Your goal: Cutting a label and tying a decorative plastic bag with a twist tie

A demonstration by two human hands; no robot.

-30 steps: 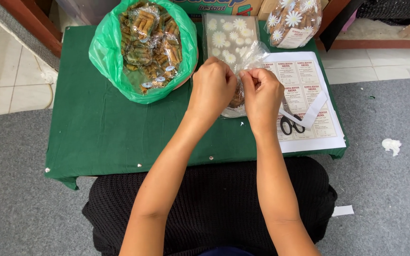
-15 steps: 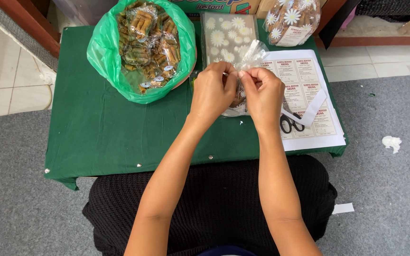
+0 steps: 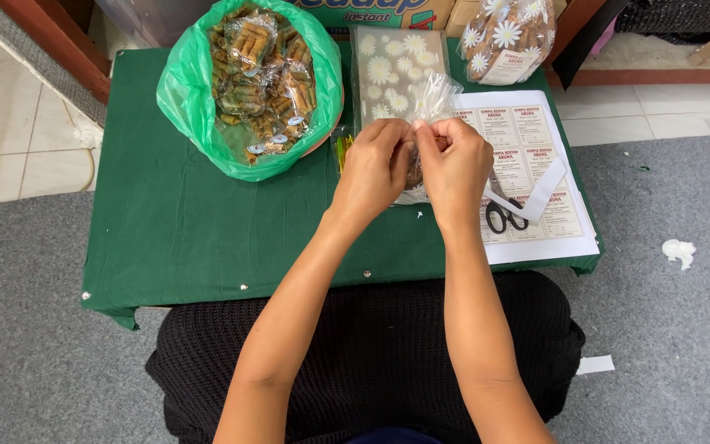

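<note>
Hands meet over the middle of a low table [image 3: 191,238] draped in dark green cloth. The left hand [image 3: 375,168] and the right hand [image 3: 458,164] sit side by side, knuckles almost touching, and the fingers of both are pinched shut on the gathered neck of a small clear plastic bag printed with white daisies [image 3: 429,94]. The bag's crinkled top stands up above the fingertips; its lower part is hidden behind the hands, so what it contains cannot be told.

Just left of the left hand lies a large green plastic bag [image 3: 199,99], open at the top and heaped with small clear packets of brown rolled snacks [image 3: 260,82]. Behind the hands lies a flat stack of clear daisy-printed bags [image 3: 388,62]. To the right a white sheet of printed labels [image 3: 536,164] lies on the cloth, with black-handled scissors [image 3: 504,218] on it. A filled daisy-printed packet [image 3: 507,41] stands at the far right corner.
</note>
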